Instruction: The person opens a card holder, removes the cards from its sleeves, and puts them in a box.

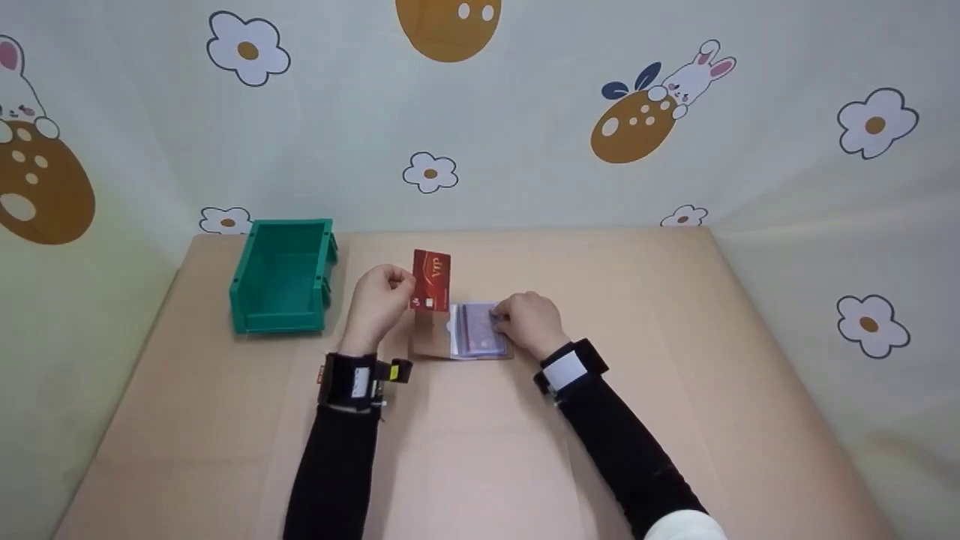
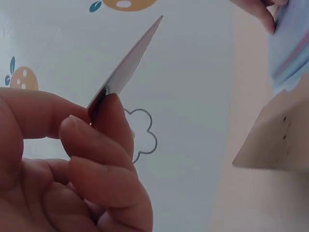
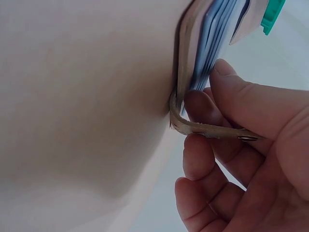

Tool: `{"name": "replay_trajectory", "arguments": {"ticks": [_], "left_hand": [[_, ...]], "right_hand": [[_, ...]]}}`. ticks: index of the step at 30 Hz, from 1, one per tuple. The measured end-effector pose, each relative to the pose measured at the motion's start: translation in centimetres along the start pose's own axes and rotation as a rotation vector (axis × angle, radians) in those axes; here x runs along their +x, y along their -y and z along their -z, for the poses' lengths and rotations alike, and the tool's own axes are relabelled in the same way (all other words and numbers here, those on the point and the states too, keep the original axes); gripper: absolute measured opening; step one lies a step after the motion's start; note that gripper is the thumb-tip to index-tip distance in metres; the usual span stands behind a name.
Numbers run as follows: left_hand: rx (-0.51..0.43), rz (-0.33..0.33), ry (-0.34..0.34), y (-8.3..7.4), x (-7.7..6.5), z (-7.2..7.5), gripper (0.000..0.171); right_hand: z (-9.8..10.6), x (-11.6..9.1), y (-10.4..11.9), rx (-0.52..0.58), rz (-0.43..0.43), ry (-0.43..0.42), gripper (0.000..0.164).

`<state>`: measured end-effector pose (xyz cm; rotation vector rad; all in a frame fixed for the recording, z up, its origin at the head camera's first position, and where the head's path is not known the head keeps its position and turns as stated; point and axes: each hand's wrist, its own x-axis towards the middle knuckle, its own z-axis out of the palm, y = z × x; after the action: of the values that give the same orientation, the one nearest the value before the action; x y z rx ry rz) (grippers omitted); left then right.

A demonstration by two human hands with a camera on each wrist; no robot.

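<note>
A brown card holder (image 1: 433, 337) is seen unfolded near the middle of the desk (image 1: 480, 465), and a stack of clear, bluish pockets (image 1: 481, 334) is carried on its right side. The right side of the holder is pinched by the fingers of the right hand (image 1: 534, 322), the thumb being laid against the pockets, while a strap (image 3: 208, 130) (a metal snap can be made out near its end) is passed among the fingers. A red card (image 1: 431, 277), lettered VIP in gold, is gripped between the thumb and fingers of the left hand (image 1: 379, 304); it is held just above the left flap of the holder and is seen nearly edge-on from the left wrist. Whether the holder is fully rested on the desk cannot be told.

A green bin (image 1: 279, 322) is set at the far left corner of the desk, well apart from the holder. The desk is faced in plain tan, and it is enclosed by a pale wall covering (image 1: 525, 112) printed with flowers, rabbits and brown spotted eggs. Dark sleeves (image 1: 337, 465) are worn on both arms.
</note>
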<state>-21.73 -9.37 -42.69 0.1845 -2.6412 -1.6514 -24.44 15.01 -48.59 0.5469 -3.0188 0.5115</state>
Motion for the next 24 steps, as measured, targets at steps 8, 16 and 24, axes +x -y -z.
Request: {"name": "replay_trajectory", "arguments": {"ticks": [8, 16, 24], "left_hand": [[0.031, 0.030, -0.115, 1.4, 0.7, 4.1, 0.031], [0.077, 0.130, -0.259, 2.5, 1.0, 7.3, 0.038], [0.144, 0.164, -0.379, 4.8, 1.3, 9.7, 0.037]], "right_hand": [[0.0, 0.0, -0.1, -0.001, 0.001, 0.006, 0.027], [0.0, -0.1, -0.1, 0.000, -0.005, 0.006, 0.027], [-0.1, 0.0, -0.1, -0.018, 0.011, 0.005, 0.026]]}}
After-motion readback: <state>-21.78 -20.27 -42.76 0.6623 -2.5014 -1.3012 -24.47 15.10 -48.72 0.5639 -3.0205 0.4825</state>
